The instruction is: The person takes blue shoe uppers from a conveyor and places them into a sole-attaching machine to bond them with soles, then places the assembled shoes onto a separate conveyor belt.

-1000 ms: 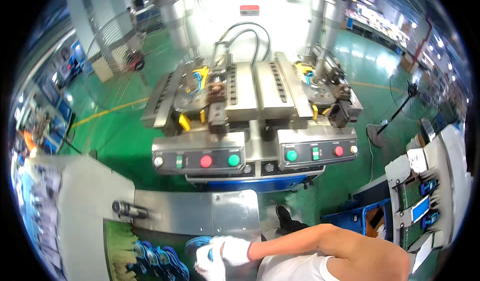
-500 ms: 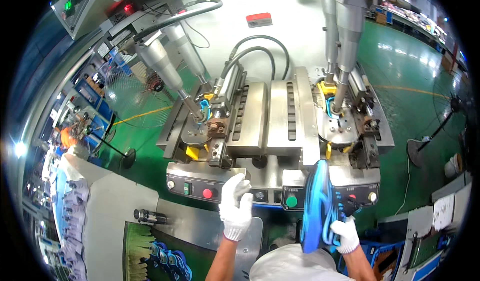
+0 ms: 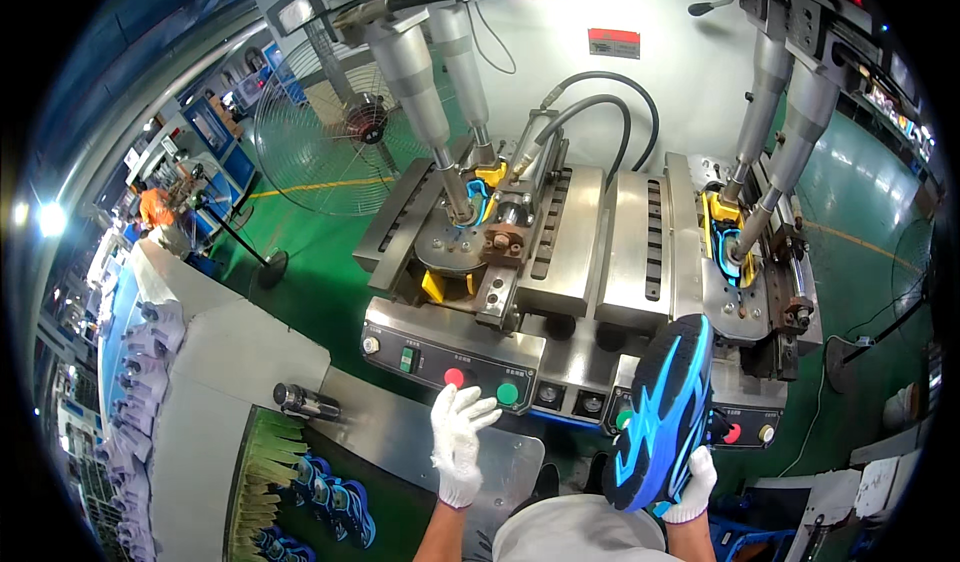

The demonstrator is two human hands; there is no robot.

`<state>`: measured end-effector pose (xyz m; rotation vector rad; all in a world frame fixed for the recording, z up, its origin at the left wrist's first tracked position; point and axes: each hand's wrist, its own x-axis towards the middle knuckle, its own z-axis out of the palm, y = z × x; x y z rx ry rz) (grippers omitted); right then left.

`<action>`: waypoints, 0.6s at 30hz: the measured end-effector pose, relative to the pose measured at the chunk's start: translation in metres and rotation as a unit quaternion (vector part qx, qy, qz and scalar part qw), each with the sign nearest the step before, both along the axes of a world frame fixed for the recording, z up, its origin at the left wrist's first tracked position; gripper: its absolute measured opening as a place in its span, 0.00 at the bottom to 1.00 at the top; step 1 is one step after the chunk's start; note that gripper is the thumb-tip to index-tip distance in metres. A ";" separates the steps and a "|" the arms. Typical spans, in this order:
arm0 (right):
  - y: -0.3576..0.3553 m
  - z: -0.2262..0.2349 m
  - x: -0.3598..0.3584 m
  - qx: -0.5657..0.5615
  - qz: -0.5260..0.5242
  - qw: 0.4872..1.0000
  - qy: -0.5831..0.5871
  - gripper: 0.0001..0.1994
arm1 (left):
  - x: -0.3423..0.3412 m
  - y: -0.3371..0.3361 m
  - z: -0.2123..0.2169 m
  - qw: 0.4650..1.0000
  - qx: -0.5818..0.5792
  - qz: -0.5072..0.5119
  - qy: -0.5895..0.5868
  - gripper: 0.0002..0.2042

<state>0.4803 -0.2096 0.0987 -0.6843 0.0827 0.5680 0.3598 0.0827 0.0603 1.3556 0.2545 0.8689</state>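
Note:
A blue and black sports shoe point(image 3: 665, 412) stands tilted in front of the machine, its patterned sole facing me. My right hand point(image 3: 692, 492), in a white knit glove, is closed on its lower right side; some fingers are hidden behind the shoe. My left hand point(image 3: 460, 442), gloved alike, hangs empty with fingers apart, just below the red button point(image 3: 454, 377) on the left control panel point(image 3: 470, 367). Two press stations hold blue pieces under metal rods: the left station point(image 3: 455, 247) and the right station point(image 3: 735, 272).
A dark cylinder point(image 3: 305, 402) lies on the metal ledge at left. Beyond a bristle strip point(image 3: 265, 472), several blue shoes point(image 3: 330, 502) sit low. Grey shoe-shaped forms point(image 3: 145, 392) line the far left. A wire fan point(image 3: 365, 119) stands behind the machine.
My view has turned left. The shoe has rotated so more of its sole faces me, still in my right hand. My left hand has lowered slightly, fingers spread.

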 end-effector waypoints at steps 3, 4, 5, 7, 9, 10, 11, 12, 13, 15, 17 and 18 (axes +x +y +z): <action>0.016 -0.002 -0.001 0.007 0.018 1.000 0.003 0.32 | -0.010 0.004 -0.008 0.997 -0.006 0.032 0.064 0.30; 0.015 -0.007 0.001 0.007 0.025 1.000 0.010 0.33 | -0.008 0.002 -0.013 0.996 -0.013 0.031 0.083 0.27; 0.002 -0.031 0.009 -0.106 0.054 0.990 -0.079 0.33 | -0.002 -0.005 -0.010 0.996 -0.038 0.029 0.075 0.24; 0.010 -0.012 0.006 -0.127 0.057 0.989 -0.044 0.24 | 0.002 -0.008 -0.008 0.992 -0.052 0.043 0.108 0.21; 0.018 -0.004 0.003 -0.038 0.023 0.998 0.042 0.15 | 0.012 -0.007 -0.005 0.991 -0.073 0.039 0.109 0.19; 0.016 -0.009 0.003 -0.034 0.011 0.998 0.060 0.16 | 0.025 -0.010 0.004 0.990 -0.071 0.019 0.119 0.19; -0.004 -0.038 0.003 -0.124 -0.009 0.992 -0.013 0.15 | 0.041 -0.018 0.011 0.992 -0.075 -0.013 0.104 0.20; -0.010 -0.032 0.005 -0.115 -0.039 0.993 0.003 0.15 | 0.058 -0.026 0.019 0.992 -0.075 -0.037 0.092 0.20; -0.017 -0.029 0.004 -0.107 -0.071 0.991 0.019 0.14 | 0.078 -0.033 0.024 0.991 -0.042 -0.070 0.104 0.21; -0.037 -0.024 0.003 -0.107 -0.135 0.985 0.014 0.13 | 0.124 -0.056 0.047 0.982 0.037 -0.141 0.118 0.21; -0.045 0.012 0.007 -0.129 -0.195 0.972 -0.013 0.11 | 0.169 -0.083 0.064 0.966 0.096 -0.195 0.143 0.22; -0.054 0.020 0.009 -0.094 -0.200 0.975 -0.006 0.11 | 0.193 -0.093 0.062 0.957 0.115 -0.212 0.159 0.23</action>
